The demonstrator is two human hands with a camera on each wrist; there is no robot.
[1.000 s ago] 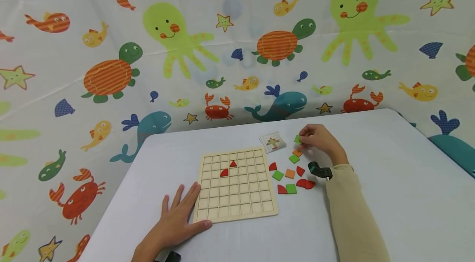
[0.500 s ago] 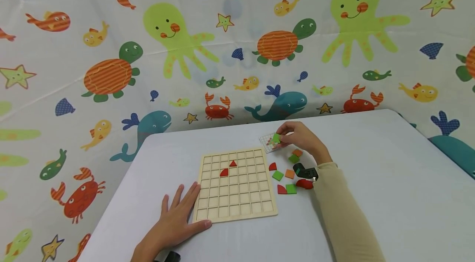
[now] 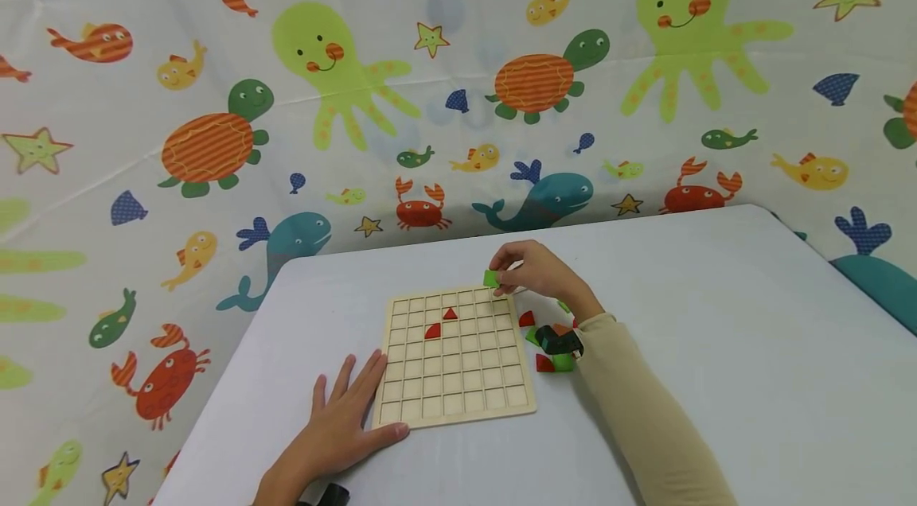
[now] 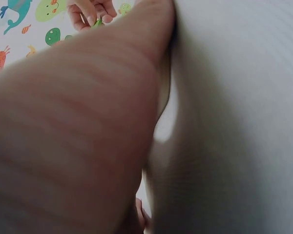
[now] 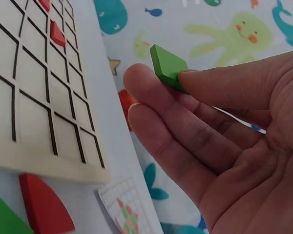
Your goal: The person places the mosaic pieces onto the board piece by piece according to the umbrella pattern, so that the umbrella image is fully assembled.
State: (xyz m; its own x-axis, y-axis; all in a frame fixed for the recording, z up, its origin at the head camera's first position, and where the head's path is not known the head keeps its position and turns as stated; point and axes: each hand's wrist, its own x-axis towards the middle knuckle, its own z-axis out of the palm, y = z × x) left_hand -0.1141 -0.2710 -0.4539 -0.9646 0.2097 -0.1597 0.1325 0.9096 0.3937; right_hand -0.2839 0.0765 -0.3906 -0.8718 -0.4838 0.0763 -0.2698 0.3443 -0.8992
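My right hand (image 3: 533,271) pinches a green square tile (image 5: 170,66) between thumb and fingers, above the far right corner of the wooden grid board (image 3: 458,379). The board has rows of square cells. In it lie a red triangle (image 3: 450,314) and a red quarter-circle piece (image 3: 433,331). With fingers spread, my left hand (image 3: 344,418) rests at the board's near left edge, the thumb along the front edge. In the left wrist view, my left hand and wrist block most of the scene.
Right of the board lie loose pieces, among them a red quarter-circle (image 3: 527,319) and a green square (image 3: 563,363); my right wrist hides some. A pattern card (image 5: 129,209) lies beyond the board's corner. A sea-animal cloth (image 3: 458,92) hangs behind the white table (image 3: 716,315).
My right hand has carried the green square tile leftward, from the loose pieces past the pattern card to the board's far right corner. My left hand has stayed in place.
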